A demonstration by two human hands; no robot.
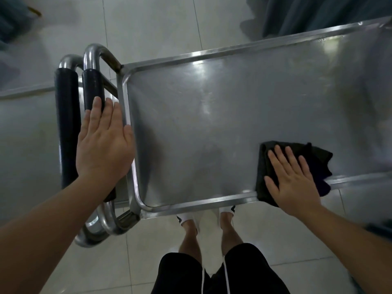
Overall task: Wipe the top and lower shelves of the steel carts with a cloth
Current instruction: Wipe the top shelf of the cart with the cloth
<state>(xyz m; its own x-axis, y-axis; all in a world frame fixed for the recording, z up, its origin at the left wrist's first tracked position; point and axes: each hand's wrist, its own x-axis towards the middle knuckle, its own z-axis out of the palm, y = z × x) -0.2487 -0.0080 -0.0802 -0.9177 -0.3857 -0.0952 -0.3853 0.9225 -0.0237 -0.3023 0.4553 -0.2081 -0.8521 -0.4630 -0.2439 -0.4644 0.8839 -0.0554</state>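
Note:
The steel cart's top shelf (212,115) fills the middle of the view, seen from above, with a raised rim. A dark cloth (314,158) lies at the shelf's near right edge, draped over the rim. My right hand (292,179) presses flat on the cloth, fingers spread. My left hand (104,143) hovers flat with fingers together over the cart's left rim and the black-padded handle (93,90), holding nothing. The lower shelf is hidden under the top one.
A second black-padded handle (65,124) of another steel cart (25,92) sits at the left. Dark curtains (307,13) hang at the far right. My feet in white shoes (191,217) stand on the pale tiled floor by the near rim.

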